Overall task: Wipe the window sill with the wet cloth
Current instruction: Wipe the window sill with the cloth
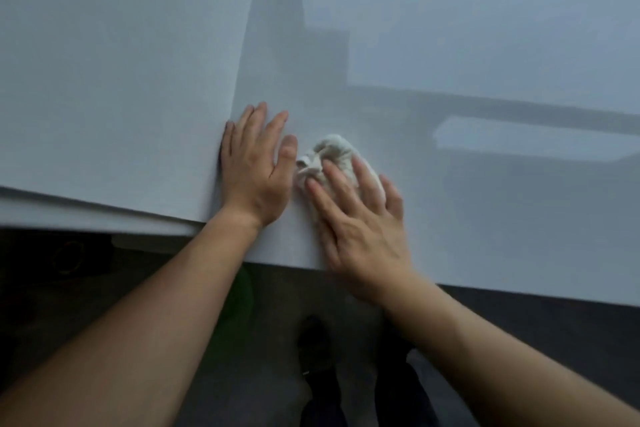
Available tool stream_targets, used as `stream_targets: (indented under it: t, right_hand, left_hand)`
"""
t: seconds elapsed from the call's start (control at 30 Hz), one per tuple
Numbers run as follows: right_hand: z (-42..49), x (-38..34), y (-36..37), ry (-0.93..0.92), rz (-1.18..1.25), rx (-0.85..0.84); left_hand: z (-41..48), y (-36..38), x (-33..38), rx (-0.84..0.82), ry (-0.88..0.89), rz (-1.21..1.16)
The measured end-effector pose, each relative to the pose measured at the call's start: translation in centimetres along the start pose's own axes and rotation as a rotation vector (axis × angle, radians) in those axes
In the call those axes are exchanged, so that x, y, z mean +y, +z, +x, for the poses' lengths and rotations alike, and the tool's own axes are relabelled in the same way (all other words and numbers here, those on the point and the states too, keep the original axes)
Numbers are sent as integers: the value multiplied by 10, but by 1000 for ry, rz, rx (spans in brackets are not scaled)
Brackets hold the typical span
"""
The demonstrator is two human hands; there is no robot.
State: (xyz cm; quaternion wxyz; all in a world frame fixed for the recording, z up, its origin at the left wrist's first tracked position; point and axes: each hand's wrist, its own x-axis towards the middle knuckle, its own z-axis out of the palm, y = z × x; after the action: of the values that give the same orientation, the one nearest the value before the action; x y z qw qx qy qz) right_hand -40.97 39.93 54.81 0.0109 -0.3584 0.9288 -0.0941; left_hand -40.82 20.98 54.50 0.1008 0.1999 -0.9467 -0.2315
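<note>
Cloth [334,151], bunched and white, on glossy window sill [485,218] near its front edge, pressed beneath straight fingers of right hand [360,229], not clutched; left hand [254,170] spread flat and released at edge of pale sheet [121,80] just beside. Probably best: keep palm low, press evenly, sweep overlapping strokes rightward; hold sheet clear of damp.

An indoor spot beside a window is showing here: a glossy white sill [467,236] is carrying the reflection [502,45] of pale panes and a dark frame bar. White boards [121,80] are lying stacked at its left end. Below, a shoe [313,340] is standing on dark floor [571,329]. Home or office, nothing is telling.
</note>
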Motion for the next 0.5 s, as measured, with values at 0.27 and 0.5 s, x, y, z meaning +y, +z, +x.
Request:
stream_targets:
  t: [0.27, 0.5]
  right_hand:
    - [-12, 38, -4, 87, -60, -28]
    - [-55, 31, -9, -148, -16, -56]
  left_hand:
    - [-2, -2, 4, -120, -41, 70]
    - [3, 7, 31, -143, 22, 97]
